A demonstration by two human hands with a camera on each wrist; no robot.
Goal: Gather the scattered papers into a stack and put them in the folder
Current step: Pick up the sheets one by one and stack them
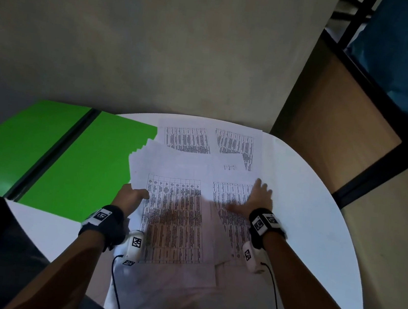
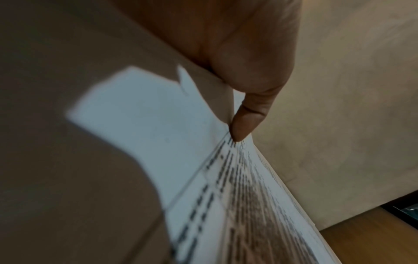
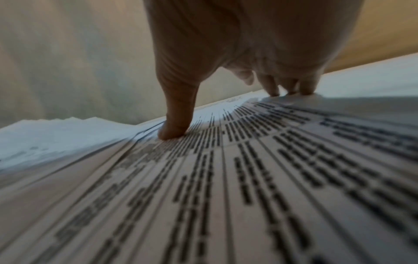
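Left hand [image 1: 132,195] pinches the fanned papers [image 1: 176,202] at their edge, right hand [image 1: 256,199] lies flat on sheets beside it. I'd slide those across, then square everything before the open green folder [image 1: 88,166] just left.

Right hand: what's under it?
The right hand lies flat, fingers spread, on a printed table sheet, which overlaps other papers on the white table. How many sheets lie beneath the palm is hidden.
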